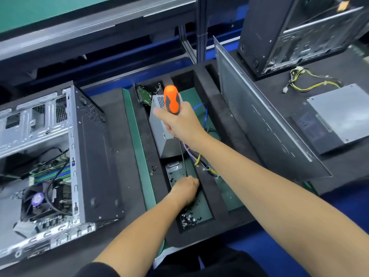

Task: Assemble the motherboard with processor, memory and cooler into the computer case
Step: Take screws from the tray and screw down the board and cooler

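Observation:
An open computer case (89,152) lies on its side at the left, with the motherboard (54,176) and a fan cooler (38,198) inside it. My right hand (179,122) grips an orange and black screwdriver (171,99) upright over the foam tray (211,196), its thin shaft pointing down. My left hand (184,189) is curled down in the tray's screw compartment, next to the shaft's tip; what its fingers pinch is hidden. Loose black screws (188,217) lie in that compartment.
A grey power supply (161,124) with its cable bundle (201,162) sits in the tray. A case side panel (257,124) leans at the tray's right. Another power supply (335,114) and a second case (295,33) stand at the right.

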Motion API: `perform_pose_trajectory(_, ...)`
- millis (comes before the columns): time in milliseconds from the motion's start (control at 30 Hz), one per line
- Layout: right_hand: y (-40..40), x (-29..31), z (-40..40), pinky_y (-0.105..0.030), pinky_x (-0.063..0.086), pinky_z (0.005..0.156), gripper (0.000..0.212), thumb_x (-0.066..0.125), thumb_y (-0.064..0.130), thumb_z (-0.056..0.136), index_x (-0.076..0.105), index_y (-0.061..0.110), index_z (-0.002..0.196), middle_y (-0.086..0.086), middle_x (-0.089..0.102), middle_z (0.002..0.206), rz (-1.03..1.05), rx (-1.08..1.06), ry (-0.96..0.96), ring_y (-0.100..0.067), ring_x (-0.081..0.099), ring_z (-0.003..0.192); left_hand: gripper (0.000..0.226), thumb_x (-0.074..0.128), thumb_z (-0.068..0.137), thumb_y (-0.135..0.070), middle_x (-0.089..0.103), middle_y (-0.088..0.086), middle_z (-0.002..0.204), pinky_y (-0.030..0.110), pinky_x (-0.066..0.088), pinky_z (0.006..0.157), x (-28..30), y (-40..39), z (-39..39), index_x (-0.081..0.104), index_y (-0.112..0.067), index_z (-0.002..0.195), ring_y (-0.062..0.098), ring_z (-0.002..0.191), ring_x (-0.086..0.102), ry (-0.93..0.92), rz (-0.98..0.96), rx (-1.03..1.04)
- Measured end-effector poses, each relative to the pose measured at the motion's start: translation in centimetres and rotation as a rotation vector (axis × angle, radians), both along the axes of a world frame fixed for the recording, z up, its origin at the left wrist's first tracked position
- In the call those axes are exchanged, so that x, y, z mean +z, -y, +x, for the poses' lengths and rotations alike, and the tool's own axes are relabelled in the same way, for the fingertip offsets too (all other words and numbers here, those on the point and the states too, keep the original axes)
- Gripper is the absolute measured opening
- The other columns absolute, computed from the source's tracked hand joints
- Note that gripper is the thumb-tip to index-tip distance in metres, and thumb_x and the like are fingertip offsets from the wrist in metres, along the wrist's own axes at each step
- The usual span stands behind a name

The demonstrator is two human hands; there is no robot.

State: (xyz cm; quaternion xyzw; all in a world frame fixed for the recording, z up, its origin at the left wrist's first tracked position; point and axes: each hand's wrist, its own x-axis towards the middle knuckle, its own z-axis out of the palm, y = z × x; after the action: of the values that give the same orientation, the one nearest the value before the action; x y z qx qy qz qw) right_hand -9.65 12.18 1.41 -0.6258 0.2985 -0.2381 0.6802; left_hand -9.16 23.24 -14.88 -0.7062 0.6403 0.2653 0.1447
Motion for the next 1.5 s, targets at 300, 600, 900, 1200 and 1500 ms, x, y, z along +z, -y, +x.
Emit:
perform_pose_trajectory(300, -0.1, 0.2, 0.3, -0.026, 0.025, 0.049, 0.047, 0.062, 0.019, 0.091, 0.030, 0.020, 0.057, -0.009, 0.027, 0.060, -0.008, 0.000, -0.036, -0.016, 0.024, 0.047, 0.026, 0.046, 0.085, 0.005, 0.057, 0.020, 0.111, 0.039, 0.043, 0.068, 0.3, -0.2, 0.1, 0.054, 0.001, 0.109, 0.038, 0.098, 0.059, 0.022, 0.060, -0.060)
perform_pose_trajectory(600, -0.3, 0.6, 0.7, -0.025, 0.025, 0.048, 0.039, 0.061, 0.018, 0.091, 0.037, 0.010, 0.061, -0.011, 0.031, 0.064, -0.024, 0.018, -0.041, -0.017, 0.024, 0.047, 0.026, 0.051, 0.084, -0.003, 0.057, 0.018, 0.111, 0.036, 0.042, 0.068, 2.1, 0.2, 0.5, 0.054, -0.001, 0.109, 0.037, 0.100, 0.059, 0.006, 0.096, -0.039)
perform_pose_trajectory(900, 0.3, 6.2, 4.2, -0.019, 0.023, 0.041, 0.046, 0.061, 0.016, 0.092, 0.029, 0.020, 0.058, -0.002, 0.026, 0.053, -0.074, 0.033, 0.074, -0.013, 0.022, 0.040, 0.017, 0.045, 0.070, -0.030, 0.053, 0.005, 0.063, 0.031, 0.033, 0.054, 9.3, -1.2, 7.2, 0.043, -0.013, 0.070, 0.033, 0.063, 0.049, -0.055, -0.497, 0.476)
perform_pose_trajectory(1200, 0.2, 11.0, 7.6, -0.019, 0.020, 0.039, 0.050, 0.061, 0.014, 0.091, 0.024, 0.023, 0.059, -0.002, 0.020, 0.055, -0.096, 0.086, 0.216, -0.014, 0.015, 0.041, 0.011, 0.064, 0.087, -0.020, 0.065, 0.011, 0.097, 0.031, 0.046, 0.069, 8.9, -2.9, 10.3, 0.062, -0.010, 0.090, 0.032, 0.091, 0.061, -0.013, -0.332, 0.903)
perform_pose_trajectory(1500, -0.6, 10.9, 7.9, -0.018, 0.022, 0.039, 0.048, 0.061, 0.015, 0.092, 0.025, 0.022, 0.061, -0.004, 0.021, 0.056, -0.115, 0.086, 0.202, -0.014, 0.017, 0.041, 0.018, 0.062, 0.090, -0.021, 0.065, 0.015, 0.092, 0.032, 0.046, 0.067, 8.9, -2.6, 10.1, 0.065, -0.003, 0.089, 0.034, 0.090, 0.061, -0.093, -0.353, 0.913)
